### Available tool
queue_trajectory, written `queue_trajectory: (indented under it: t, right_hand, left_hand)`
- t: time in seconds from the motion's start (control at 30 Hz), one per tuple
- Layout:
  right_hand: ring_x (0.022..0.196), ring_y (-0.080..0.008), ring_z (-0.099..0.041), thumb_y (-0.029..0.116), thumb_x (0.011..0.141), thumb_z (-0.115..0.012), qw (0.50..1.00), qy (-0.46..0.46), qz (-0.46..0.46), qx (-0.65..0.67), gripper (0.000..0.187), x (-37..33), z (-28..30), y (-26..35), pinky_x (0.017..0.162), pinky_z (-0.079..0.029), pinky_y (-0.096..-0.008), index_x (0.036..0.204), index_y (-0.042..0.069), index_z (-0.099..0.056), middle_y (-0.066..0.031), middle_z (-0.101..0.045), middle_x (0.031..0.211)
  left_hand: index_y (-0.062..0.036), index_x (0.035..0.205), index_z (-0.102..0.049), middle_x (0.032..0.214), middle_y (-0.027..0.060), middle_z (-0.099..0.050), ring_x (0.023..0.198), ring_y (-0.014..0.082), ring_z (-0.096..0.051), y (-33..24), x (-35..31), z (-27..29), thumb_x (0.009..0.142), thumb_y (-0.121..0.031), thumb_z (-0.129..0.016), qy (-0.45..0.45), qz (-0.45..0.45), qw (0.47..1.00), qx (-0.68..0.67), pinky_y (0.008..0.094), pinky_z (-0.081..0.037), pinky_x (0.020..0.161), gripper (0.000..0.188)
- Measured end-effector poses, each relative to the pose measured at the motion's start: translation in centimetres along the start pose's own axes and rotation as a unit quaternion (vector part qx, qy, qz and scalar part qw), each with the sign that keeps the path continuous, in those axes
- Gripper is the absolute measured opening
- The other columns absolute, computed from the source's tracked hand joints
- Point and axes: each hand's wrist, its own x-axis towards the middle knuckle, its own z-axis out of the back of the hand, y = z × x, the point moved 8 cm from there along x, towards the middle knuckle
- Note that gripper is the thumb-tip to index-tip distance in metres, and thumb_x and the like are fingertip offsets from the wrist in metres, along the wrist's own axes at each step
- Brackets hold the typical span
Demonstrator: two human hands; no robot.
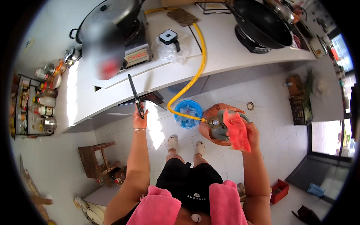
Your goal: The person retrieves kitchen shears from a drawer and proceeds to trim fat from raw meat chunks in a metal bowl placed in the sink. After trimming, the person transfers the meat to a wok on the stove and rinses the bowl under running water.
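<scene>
My left hand (139,120) is closed round the black handle of a knife (134,90), whose long dark blade points away from me toward the counter's front edge. At the right, my right hand (253,135) grips a piece of red watermelon (237,133) along its outer side. The watermelon hangs above a gas cylinder (215,139) and covers part of it. The two hands are well apart, and both are on my side of the counter.
A yellow hose (203,56) runs from the white counter (165,80) to the cylinder. Beside it stands a blue bin (198,107) with a plastic liner. A lidded pan (105,13) and a black wok (262,22) sit on burners. A wooden stool (89,165) stands left.
</scene>
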Motion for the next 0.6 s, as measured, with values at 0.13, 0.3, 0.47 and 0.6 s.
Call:
queue_trajectory:
  t: [0.13,0.3,0.47,0.6]
  right_hand:
    - [0.1,-0.029,-0.06,0.018,0.083,-0.044,0.99,-0.125,0.043,0.051,0.046,0.7,0.6,-2.3,0.085,-0.05,-0.041,0.124,-0.003,-0.045,-0.018,-0.058,0.113]
    - [0.095,-0.0324,-0.063,0.021,0.085,-0.045,0.986,-0.126,0.072,0.086,0.044,1.9,-2.1,-4.6,0.078,-0.053,-0.0424,0.123,-0.002,-0.046,-0.0188,-0.06,0.11]
    - [0.096,-0.0315,-0.062,0.021,0.086,-0.046,0.981,-0.135,0.12,0.075,0.044,2.1,-1.2,-6.6,0.082,-0.052,-0.042,0.124,-0.002,-0.046,-0.0176,-0.06,0.111]
    - [0.107,-0.0247,-0.056,0.021,0.088,-0.046,0.981,-0.131,0.131,0.056,0.047,1.9,-1.1,-7.3,0.091,-0.046,-0.0405,0.13,-0.001,-0.041,-0.0135,-0.055,0.12]
  left_hand:
    - [-0.0039,0.124,-0.051,0.116,0.0044,-0.054,0.108,0.0129,-0.053,0.0,2.7,-0.9,0.078,-0.015,-0.063,-0.059,0.041,0.997,0.011,0.0314,-0.049,0.089,0.048]
    - [0.0024,0.106,-0.061,0.111,0.006,-0.055,0.097,0.0155,-0.057,-0.7,5.2,0.9,0.068,0.011,-0.048,0.026,0.026,0.995,0.095,0.0334,-0.049,0.092,0.041]
    - [0.0005,0.111,-0.06,0.143,0.0182,-0.035,0.135,0.0341,-0.032,-1.7,3.6,-3.2,0.067,0.008,-0.04,0.062,0.144,0.986,0.053,0.0542,-0.036,0.104,0.049]
    - [-0.0045,0.11,-0.061,0.141,0.0187,-0.039,0.132,0.0376,-0.034,-3.2,1.3,-6.9,0.07,0.001,-0.046,0.147,0.184,0.971,0.032,0.0486,-0.039,0.103,0.042]
